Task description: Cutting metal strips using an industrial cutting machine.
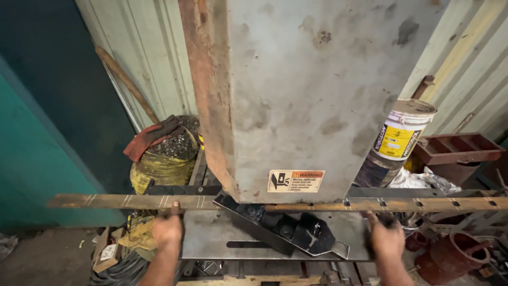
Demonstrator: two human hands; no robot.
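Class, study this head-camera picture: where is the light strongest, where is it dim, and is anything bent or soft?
Head view: light falls brightest on the grey machine housing; the left wall and floor sit in shadow; wide-angle distortion bows the flat steel bar slightly; left hand and right hand look a little soft; no strong glare.

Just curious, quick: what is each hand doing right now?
Left hand: closed on the long metal bar.
Right hand: gripping the same bar, under its punched end.

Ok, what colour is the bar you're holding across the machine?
Rusty brown, with pale chalk lines on its left part and dark punched holes on its right; the bar shows best in the head view.
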